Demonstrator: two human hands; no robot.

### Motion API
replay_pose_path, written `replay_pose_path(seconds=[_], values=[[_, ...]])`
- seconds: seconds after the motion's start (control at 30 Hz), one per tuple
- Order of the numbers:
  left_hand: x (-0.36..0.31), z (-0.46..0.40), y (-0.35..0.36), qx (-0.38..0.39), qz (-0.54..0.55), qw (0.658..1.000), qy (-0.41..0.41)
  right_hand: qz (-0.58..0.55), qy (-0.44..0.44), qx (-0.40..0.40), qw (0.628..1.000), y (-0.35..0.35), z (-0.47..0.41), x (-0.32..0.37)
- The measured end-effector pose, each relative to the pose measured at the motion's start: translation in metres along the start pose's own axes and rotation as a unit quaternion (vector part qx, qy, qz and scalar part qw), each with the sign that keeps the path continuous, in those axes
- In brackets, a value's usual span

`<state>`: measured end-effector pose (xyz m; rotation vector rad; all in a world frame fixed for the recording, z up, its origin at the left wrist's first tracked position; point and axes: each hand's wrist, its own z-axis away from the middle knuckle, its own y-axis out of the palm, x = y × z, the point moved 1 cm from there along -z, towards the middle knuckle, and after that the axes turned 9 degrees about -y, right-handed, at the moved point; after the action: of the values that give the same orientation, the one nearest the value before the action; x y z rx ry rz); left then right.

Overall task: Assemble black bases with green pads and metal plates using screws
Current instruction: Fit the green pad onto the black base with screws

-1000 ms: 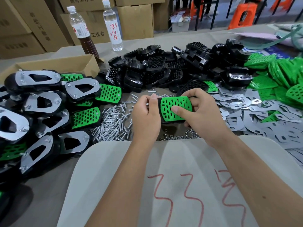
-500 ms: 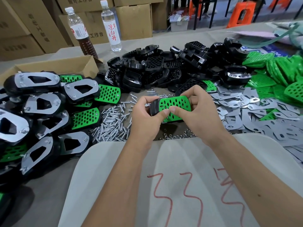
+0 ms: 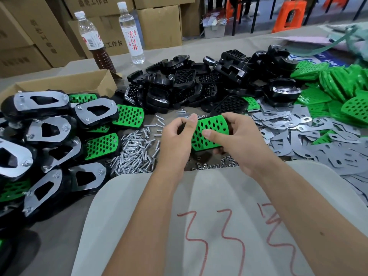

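Cardboard boxes (image 3: 159,24) back table (image 3: 229,44) holding 2 bottles (image 3: 131,32).

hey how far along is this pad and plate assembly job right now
Done: a cluster of assembled units with metal plates screwed on lies at left. In hand: both the left hand and right hand hold a green pad on a black base. Left: sizeable piles of black bases, loose plates, pads and screws.

Two bottles (image 3: 130,30) before stacked cardboard boxes (image 3: 159,24); orange stool (image 3: 289,14) far right.
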<state>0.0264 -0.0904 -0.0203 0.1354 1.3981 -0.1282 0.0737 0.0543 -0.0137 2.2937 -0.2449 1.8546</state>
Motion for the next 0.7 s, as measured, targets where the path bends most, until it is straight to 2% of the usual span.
replay_pose_path(seconds=[0.17, 0.4, 0.6, 0.7], values=[[0.001, -0.003, 0.0, -0.005, 0.002, 0.999, 0.042, -0.084, 0.049, 0.033, 0.995, -0.002, 0.0, 0.004], [-0.008, 0.006, 0.006, 0.025, 0.113, 0.993, -0.026, -0.193, 0.046, 0.065, 0.978, -0.003, 0.001, 0.003], [-0.012, 0.011, 0.005, 0.061, 0.112, 0.991, -0.028, -0.215, 0.044, 0.049, 0.974, -0.004, 0.0, 0.001], [-0.01, 0.007, -0.003, 0.121, 0.1, 0.987, -0.03, -0.178, 0.027, 0.007, 0.984, -0.007, -0.003, 0.002]])
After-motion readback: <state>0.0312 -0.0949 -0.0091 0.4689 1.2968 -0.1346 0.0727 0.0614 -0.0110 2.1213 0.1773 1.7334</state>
